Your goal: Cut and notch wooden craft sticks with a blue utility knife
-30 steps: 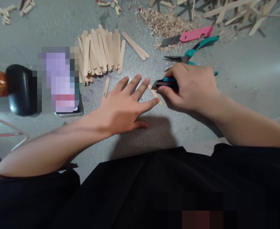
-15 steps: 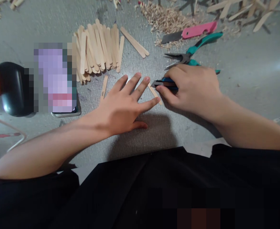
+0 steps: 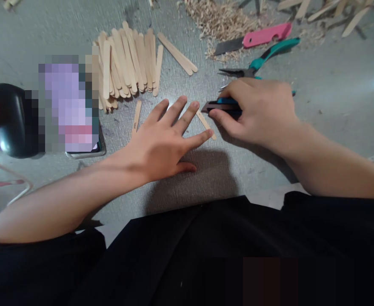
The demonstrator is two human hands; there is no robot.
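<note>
left hand point(image 3: 167, 142) is lying splayed, seemingly pinning stick point(image 3: 204, 120) on table point(image 3: 330, 102); right hand point(image 3: 260, 112), apart, is gripping cutter point(image 3: 224, 107), blade point(image 3: 206, 107) just beside. i'd be keeping fingertips point(image 3: 209, 133) off its path.

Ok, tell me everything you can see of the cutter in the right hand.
The cutter has a slim, dark, metal-looking front with a slanted tip, and blue along its far side. The right hand grips it and hides its rear. It lies roughly sideways, the tip pointing left, close to a stick; whether the tip touches the stick can't be told.
</note>
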